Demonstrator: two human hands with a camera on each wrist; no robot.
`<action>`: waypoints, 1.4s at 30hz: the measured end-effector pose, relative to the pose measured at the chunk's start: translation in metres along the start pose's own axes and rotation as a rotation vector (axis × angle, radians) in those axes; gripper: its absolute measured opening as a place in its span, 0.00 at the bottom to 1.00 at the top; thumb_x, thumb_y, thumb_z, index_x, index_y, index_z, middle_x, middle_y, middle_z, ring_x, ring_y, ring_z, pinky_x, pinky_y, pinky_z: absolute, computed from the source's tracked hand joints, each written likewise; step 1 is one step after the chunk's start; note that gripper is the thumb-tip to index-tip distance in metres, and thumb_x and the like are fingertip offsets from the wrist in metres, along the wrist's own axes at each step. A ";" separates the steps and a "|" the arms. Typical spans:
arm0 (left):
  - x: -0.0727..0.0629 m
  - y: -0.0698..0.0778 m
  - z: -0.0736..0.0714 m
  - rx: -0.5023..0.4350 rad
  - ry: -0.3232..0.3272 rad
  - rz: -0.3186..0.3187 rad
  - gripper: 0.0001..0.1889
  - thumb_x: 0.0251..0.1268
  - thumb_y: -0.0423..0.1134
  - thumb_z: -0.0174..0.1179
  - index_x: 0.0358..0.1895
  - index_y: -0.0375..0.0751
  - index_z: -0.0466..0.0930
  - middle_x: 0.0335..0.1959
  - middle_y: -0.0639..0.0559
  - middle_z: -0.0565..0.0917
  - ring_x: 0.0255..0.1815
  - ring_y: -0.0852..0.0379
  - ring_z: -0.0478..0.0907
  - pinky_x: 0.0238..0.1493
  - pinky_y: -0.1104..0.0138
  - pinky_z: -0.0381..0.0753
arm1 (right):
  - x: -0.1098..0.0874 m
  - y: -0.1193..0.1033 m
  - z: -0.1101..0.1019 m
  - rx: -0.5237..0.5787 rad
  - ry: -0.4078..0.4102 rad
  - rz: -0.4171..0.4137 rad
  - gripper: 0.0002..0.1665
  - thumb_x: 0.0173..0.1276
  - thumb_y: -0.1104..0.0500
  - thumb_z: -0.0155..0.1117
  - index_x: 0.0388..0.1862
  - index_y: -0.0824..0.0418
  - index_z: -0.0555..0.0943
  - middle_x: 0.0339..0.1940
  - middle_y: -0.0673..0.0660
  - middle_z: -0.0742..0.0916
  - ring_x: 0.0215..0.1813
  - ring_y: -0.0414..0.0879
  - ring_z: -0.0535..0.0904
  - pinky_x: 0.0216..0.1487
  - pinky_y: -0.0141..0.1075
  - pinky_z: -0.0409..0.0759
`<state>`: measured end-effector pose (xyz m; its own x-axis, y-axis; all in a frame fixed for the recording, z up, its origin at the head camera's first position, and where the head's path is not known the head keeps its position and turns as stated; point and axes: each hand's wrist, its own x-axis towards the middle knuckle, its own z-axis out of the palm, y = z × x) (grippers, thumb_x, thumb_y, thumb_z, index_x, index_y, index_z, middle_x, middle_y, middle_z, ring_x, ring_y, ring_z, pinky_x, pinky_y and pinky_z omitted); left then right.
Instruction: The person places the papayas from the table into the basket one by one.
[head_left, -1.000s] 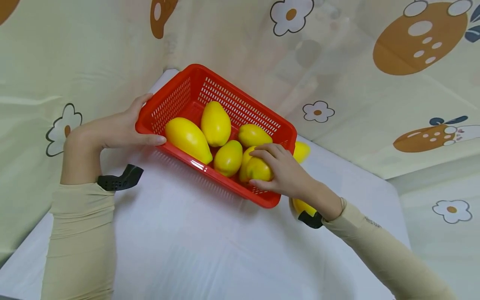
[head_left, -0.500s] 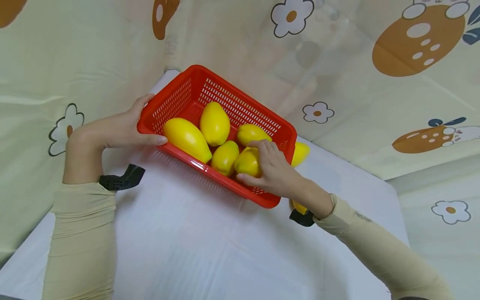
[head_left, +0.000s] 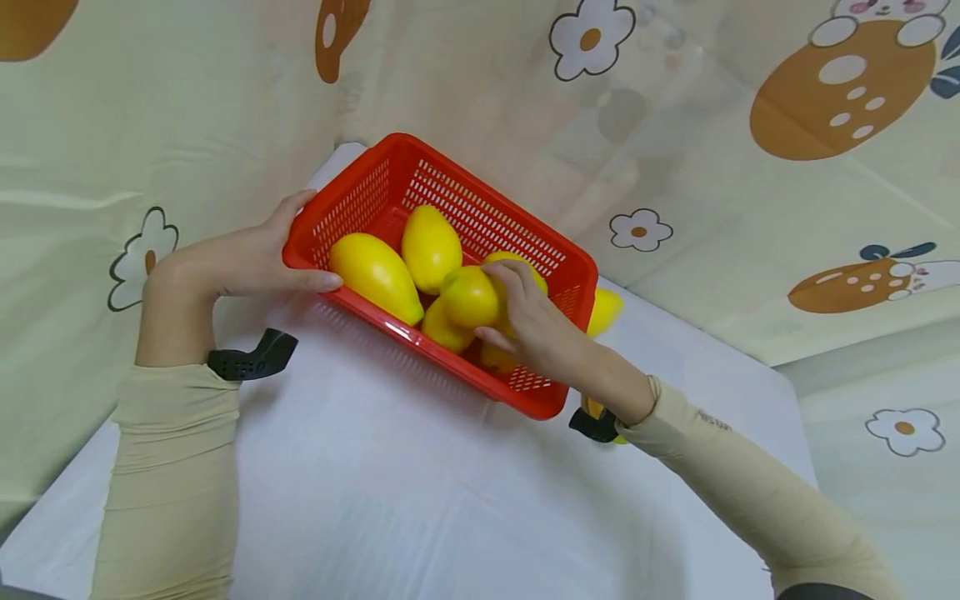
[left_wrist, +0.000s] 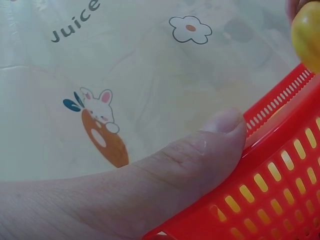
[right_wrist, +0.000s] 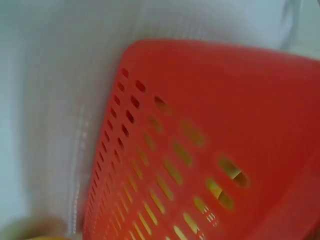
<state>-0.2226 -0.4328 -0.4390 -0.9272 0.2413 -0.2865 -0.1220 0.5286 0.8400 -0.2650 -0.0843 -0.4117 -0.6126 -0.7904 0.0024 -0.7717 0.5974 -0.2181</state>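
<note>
A red plastic basket (head_left: 558,406) with slotted walls sits slanted on the white table, several yellow mangoes inside. My left hand (head_left: 247,262) grips its left end, thumb along the near rim and fingers round the outside; in the left wrist view the thumb (left_wrist: 200,155) presses the red rim. Over the basket's right half, my right hand (head_left: 536,321) holds a yellow mango (head_left: 468,297) between thumb and fingers, above the other fruit. A large mango (head_left: 377,279) and an upright one (head_left: 431,248) lie to its left. The right wrist view shows the basket's outer wall (right_wrist: 240,95), with that hand hidden.
Outside the basket's right end lies another yellow fruit (head_left: 604,311), and one more (head_left: 594,407) is partly hidden by the right wrist. A printed cloth curtain (head_left: 480,75) hangs close behind the basket. The white table (head_left: 420,500) extends in front.
My right hand has moved left and carried the mango from the basket's right end over the neighbouring fruit. The left hand keeps its grip on the basket.
</note>
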 end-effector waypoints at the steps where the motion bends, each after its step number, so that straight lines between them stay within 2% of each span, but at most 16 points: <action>1: 0.000 0.000 0.000 0.003 0.000 -0.002 0.63 0.50 0.62 0.66 0.74 0.57 0.20 0.73 0.39 0.49 0.70 0.41 0.50 0.64 0.41 0.67 | 0.002 0.000 -0.001 -0.013 -0.001 0.032 0.46 0.63 0.49 0.66 0.71 0.56 0.50 0.67 0.60 0.62 0.62 0.51 0.69 0.60 0.41 0.78; 4: 0.000 0.000 0.000 0.011 -0.001 -0.003 0.63 0.51 0.62 0.65 0.74 0.56 0.20 0.73 0.39 0.49 0.70 0.40 0.50 0.64 0.41 0.66 | 0.008 0.001 -0.006 -0.056 -0.011 0.143 0.46 0.62 0.41 0.63 0.74 0.48 0.53 0.67 0.58 0.64 0.51 0.51 0.77 0.48 0.40 0.83; 6: 0.000 0.000 -0.001 0.016 -0.002 -0.005 0.63 0.51 0.62 0.65 0.74 0.56 0.19 0.73 0.38 0.49 0.71 0.40 0.50 0.64 0.41 0.66 | 0.011 0.001 -0.007 -0.093 -0.017 0.200 0.47 0.62 0.37 0.61 0.75 0.44 0.53 0.66 0.58 0.65 0.44 0.51 0.79 0.43 0.40 0.85; 11: -0.001 0.001 -0.001 0.008 -0.009 0.005 0.62 0.52 0.62 0.65 0.74 0.56 0.21 0.71 0.39 0.53 0.70 0.41 0.52 0.64 0.41 0.66 | 0.019 0.005 -0.007 -0.148 0.023 0.267 0.53 0.59 0.31 0.60 0.74 0.50 0.49 0.60 0.59 0.67 0.32 0.50 0.77 0.33 0.38 0.84; 16: -0.002 0.003 -0.001 0.000 -0.014 0.000 0.62 0.52 0.62 0.65 0.74 0.57 0.21 0.72 0.40 0.52 0.70 0.42 0.51 0.65 0.41 0.65 | 0.024 0.008 -0.005 -0.173 0.061 0.282 0.49 0.56 0.27 0.58 0.65 0.53 0.56 0.51 0.57 0.70 0.28 0.48 0.73 0.26 0.34 0.79; 20: -0.002 0.003 -0.001 0.002 -0.013 -0.003 0.62 0.52 0.62 0.64 0.74 0.58 0.20 0.74 0.40 0.49 0.72 0.41 0.49 0.66 0.40 0.63 | 0.029 0.007 -0.006 -0.193 0.059 0.268 0.46 0.56 0.26 0.57 0.63 0.53 0.62 0.52 0.56 0.70 0.28 0.48 0.73 0.25 0.35 0.79; 24: -0.001 0.003 0.000 0.005 -0.016 0.000 0.61 0.52 0.62 0.64 0.74 0.58 0.20 0.73 0.39 0.51 0.71 0.41 0.50 0.65 0.40 0.64 | 0.029 0.006 -0.007 -0.175 0.043 0.272 0.45 0.58 0.26 0.54 0.66 0.52 0.62 0.59 0.58 0.68 0.32 0.49 0.75 0.31 0.37 0.83; 29: 0.000 0.003 0.001 0.008 -0.023 0.005 0.61 0.52 0.62 0.64 0.74 0.58 0.20 0.73 0.39 0.51 0.72 0.41 0.50 0.66 0.40 0.63 | 0.021 0.004 -0.009 -0.147 -0.036 0.307 0.47 0.62 0.30 0.55 0.74 0.48 0.55 0.66 0.58 0.66 0.40 0.52 0.78 0.40 0.42 0.84; 32: 0.000 0.004 0.000 0.011 -0.018 0.002 0.61 0.52 0.62 0.64 0.74 0.58 0.20 0.73 0.39 0.50 0.72 0.41 0.50 0.65 0.40 0.64 | 0.018 0.003 -0.011 -0.156 -0.064 0.300 0.50 0.63 0.33 0.57 0.77 0.47 0.48 0.66 0.59 0.66 0.42 0.52 0.78 0.42 0.44 0.85; 36: -0.001 0.003 -0.001 0.011 -0.013 -0.001 0.62 0.52 0.62 0.64 0.74 0.58 0.20 0.73 0.39 0.50 0.72 0.41 0.50 0.65 0.41 0.65 | 0.016 0.004 -0.013 -0.160 -0.057 0.275 0.52 0.63 0.36 0.59 0.78 0.48 0.46 0.66 0.60 0.67 0.41 0.52 0.78 0.43 0.43 0.85; 42: -0.001 0.000 0.000 0.008 -0.013 -0.007 0.62 0.52 0.62 0.64 0.74 0.58 0.20 0.74 0.39 0.49 0.72 0.40 0.49 0.65 0.40 0.64 | 0.015 0.004 -0.014 -0.174 -0.053 0.257 0.49 0.63 0.38 0.60 0.77 0.49 0.50 0.67 0.60 0.67 0.39 0.51 0.79 0.38 0.41 0.85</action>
<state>-0.2218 -0.4332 -0.4382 -0.9215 0.2487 -0.2982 -0.1251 0.5368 0.8344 -0.2793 -0.0917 -0.3993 -0.7850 -0.6139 -0.0833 -0.6133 0.7891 -0.0347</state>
